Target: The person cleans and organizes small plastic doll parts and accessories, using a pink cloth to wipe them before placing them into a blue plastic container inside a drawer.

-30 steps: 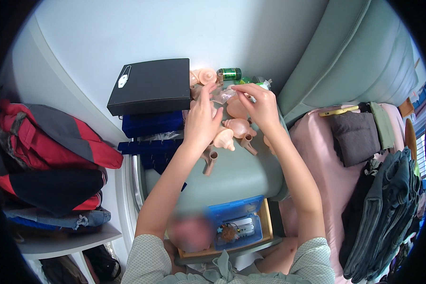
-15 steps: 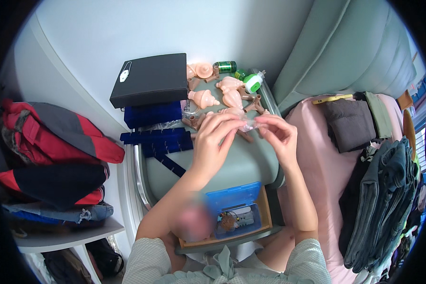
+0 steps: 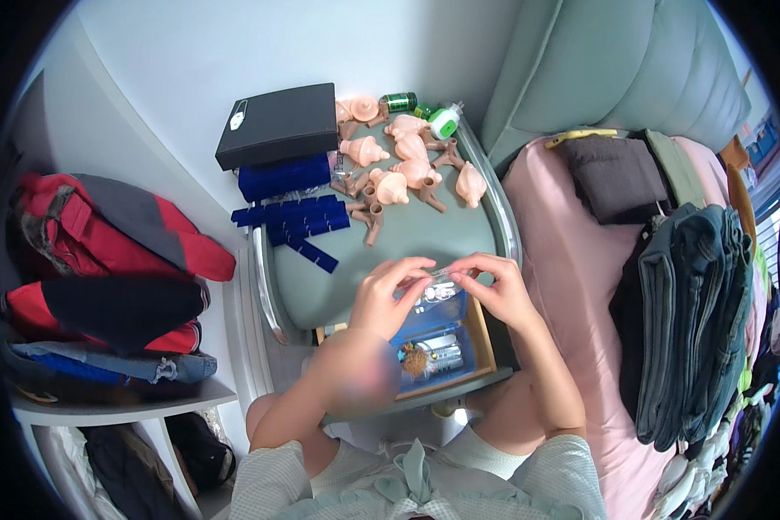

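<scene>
Between my two hands, above the open drawer, hangs a small clear plastic bag [image 3: 438,290] with small whitish pieces that I cannot name. My left hand [image 3: 390,293] pinches its left upper edge with thumb and fingers. At the right upper edge my right hand [image 3: 496,288] pinches it too. Right below, in the wooden drawer [image 3: 487,348], sits a blue plastic box [image 3: 472,357] with its lid up. A brown rounded item [image 3: 415,362] and white items lie in the box. The bag and my left forearm hide part of box and drawer.
Peach bulb-shaped pieces [image 3: 364,150] and brown branched tubes [image 3: 374,224] lie on the green-grey nightstand [image 3: 407,238]. Left of them are dark blue strips [image 3: 308,225] and a black case [image 3: 277,126]. A pink bed [image 3: 563,286] with folded clothes stands right, shelves with jackets left.
Both hands have come down toward me with the bag, from over the peach pieces to above the drawer. The view has shifted slightly, and more pieces on the nightstand now show.
</scene>
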